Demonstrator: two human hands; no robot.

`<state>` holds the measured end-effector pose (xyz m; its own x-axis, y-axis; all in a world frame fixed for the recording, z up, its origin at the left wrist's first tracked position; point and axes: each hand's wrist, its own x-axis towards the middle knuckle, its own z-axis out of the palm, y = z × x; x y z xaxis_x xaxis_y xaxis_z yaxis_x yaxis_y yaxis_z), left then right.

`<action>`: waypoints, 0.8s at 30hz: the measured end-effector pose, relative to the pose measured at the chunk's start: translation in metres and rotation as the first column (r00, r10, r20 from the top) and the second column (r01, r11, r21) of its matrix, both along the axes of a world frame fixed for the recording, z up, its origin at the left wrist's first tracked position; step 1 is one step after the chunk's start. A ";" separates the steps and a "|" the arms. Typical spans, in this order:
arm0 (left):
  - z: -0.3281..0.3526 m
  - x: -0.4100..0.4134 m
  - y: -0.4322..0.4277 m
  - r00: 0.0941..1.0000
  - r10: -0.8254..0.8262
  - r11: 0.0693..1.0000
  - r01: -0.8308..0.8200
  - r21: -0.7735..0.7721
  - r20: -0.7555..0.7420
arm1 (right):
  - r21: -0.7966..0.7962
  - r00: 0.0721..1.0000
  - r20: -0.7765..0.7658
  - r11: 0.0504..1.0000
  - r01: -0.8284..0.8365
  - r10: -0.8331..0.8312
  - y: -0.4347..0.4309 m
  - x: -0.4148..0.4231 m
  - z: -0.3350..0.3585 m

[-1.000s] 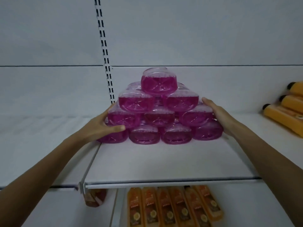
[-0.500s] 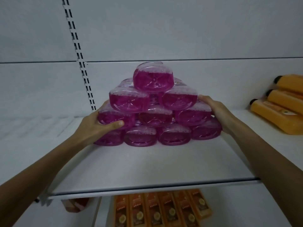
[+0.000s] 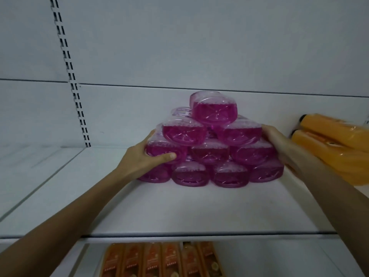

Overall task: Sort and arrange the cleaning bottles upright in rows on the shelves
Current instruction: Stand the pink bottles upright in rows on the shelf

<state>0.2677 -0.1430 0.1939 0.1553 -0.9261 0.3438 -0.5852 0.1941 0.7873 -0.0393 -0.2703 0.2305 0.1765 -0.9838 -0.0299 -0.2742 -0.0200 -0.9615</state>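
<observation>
L hand [image 3: 143, 158] grips the left end of the pink bottles [image 3: 209, 154]: thumb hooked across the front base of a 2nd-row bottle, fingers round its side. R hand [image 3: 283, 148] lies w/ fingers fairly straight, pressed on the stack's right flank. Btwn the hands is a pyramid: bottles on their sides, bases toward camera, 4-3-2-1. Clear plastic, pink liquid, bubbles along the top. Shelf [image 3: 199, 206] has room in front of both hands to its front edge, and left of L hand toward the slotted rail [image 3: 67, 66]. Orange bottles [image 3: 329, 140] lie just right of R hand. Lower row [image 3: 159, 260] sits beneath the shelf.
</observation>
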 end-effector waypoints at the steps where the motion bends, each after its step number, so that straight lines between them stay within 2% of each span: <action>1: -0.001 0.000 -0.003 1.000 -0.019 1.000 0.019 0.017 0.006 | 0.008 1.000 0.007 1.000 -0.006 0.005 -0.003 -0.003 0.002; 3: 0.000 0.001 -0.003 0.998 -0.053 0.996 0.051 0.075 0.024 | 0.002 0.998 -0.070 1.000 -0.009 0.010 -0.007 -0.004 0.010; 5: 0.006 0.005 -0.004 0.997 -0.013 0.996 0.007 0.084 0.070 | -0.087 0.975 -0.221 0.996 0.003 -0.023 -0.009 0.000 0.024; 6: 0.014 0.004 -0.002 0.995 0.038 0.998 -0.042 0.038 0.096 | -0.155 0.965 -0.254 0.987 0.026 -0.066 -0.009 0.005 0.034; 8: 0.039 -0.007 0.002 0.988 0.108 0.988 -0.094 -0.125 0.109 | -0.279 0.969 -0.222 0.959 0.044 -0.109 -0.009 0.023 0.055; 10: 0.070 -0.025 0.003 0.982 0.083 0.985 -0.055 -0.166 0.168 | -0.327 0.971 -0.233 0.945 -0.023 -0.058 -0.006 0.049 0.073; 12: 0.093 -0.042 -0.005 0.962 0.014 0.999 0.000 -0.050 0.273 | -0.294 0.949 -0.314 0.949 -0.113 0.016 0.001 0.073 0.088; 14: 0.106 -0.055 -0.014 0.935 -0.028 0.991 -0.020 0.129 0.352 | -0.205 0.932 -0.333 0.954 -0.218 0.141 0.004 0.089 0.095; 16: 0.107 -0.062 -0.021 0.917 -0.063 0.973 -0.031 0.228 0.394 | -0.173 0.931 -0.296 0.946 -0.272 0.214 0.000 0.097 0.095; 18: 0.104 -0.064 -0.025 0.922 -0.052 0.976 -0.035 0.214 0.384 | -0.205 0.958 -0.227 0.953 -0.225 0.177 -0.004 0.101 0.092; 21: 0.102 -0.063 -0.026 0.946 -0.026 0.992 -0.016 0.126 0.322 | -0.352 0.984 -0.149 0.924 -0.146 0.099 -0.004 0.105 0.098; 24: 0.101 -0.057 -0.020 0.967 -0.164 0.983 0.176 -0.047 0.192 | -0.495 0.994 0.066 0.868 -0.046 0.090 0.011 0.114 0.119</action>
